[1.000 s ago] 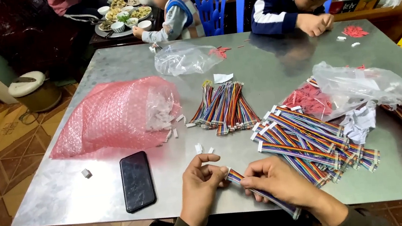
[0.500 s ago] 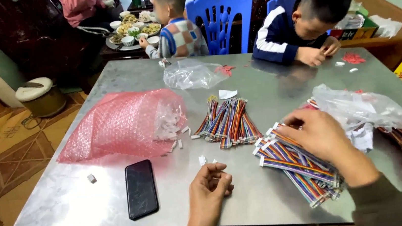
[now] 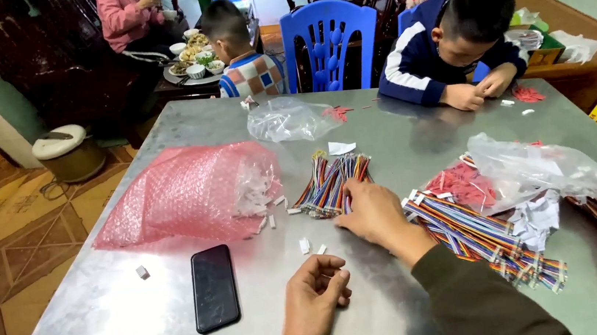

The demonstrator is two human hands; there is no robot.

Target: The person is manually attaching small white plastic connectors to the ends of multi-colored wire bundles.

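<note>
Right hand (image 3: 371,213) lay flat, fingers spread, on the fanned bundle of rainbow ribbon cables (image 3: 333,183) mid-desk, left hand (image 3: 316,303) loosely curled, holding nothing, by the near edge, so a careless drag could've scattered them.

Single head-worn view, sitting at the near edge of the bench (image 3: 180,305), looking down and forward across it; hands (image 3: 374,215) lying close below the lens.

Right hand (image 3: 374,215) now off the right-side pile, on middle cable bundle (image 3: 331,185).
</note>
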